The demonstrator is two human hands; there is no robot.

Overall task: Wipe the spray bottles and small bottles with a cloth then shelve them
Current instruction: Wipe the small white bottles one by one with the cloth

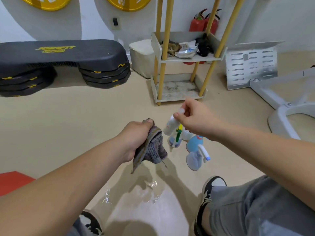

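My left hand (136,138) grips a bunched grey striped cloth (151,149) above the floor. My right hand (194,120) holds a small white bottle (170,126) by its cap, tilted and hanging in the air just right of the cloth. Below it on the floor stand a clear spray bottle with a green and yellow trigger (176,138), a light blue bottle (195,142), a clear spray bottle with a white trigger (197,157) and a small white bottle (186,134) partly hidden behind my wrist. The shelf unit (179,95) with yellow posts stands beyond; its bottom tier is bare.
The shelf's middle tier (187,57) holds rags and packets. A black step platform (63,57) lies at left, a white bin (141,57) beside the shelf, a metal panel (252,65) and white frame (281,106) at right. A wet patch (150,191) shines on the floor between my shoes.
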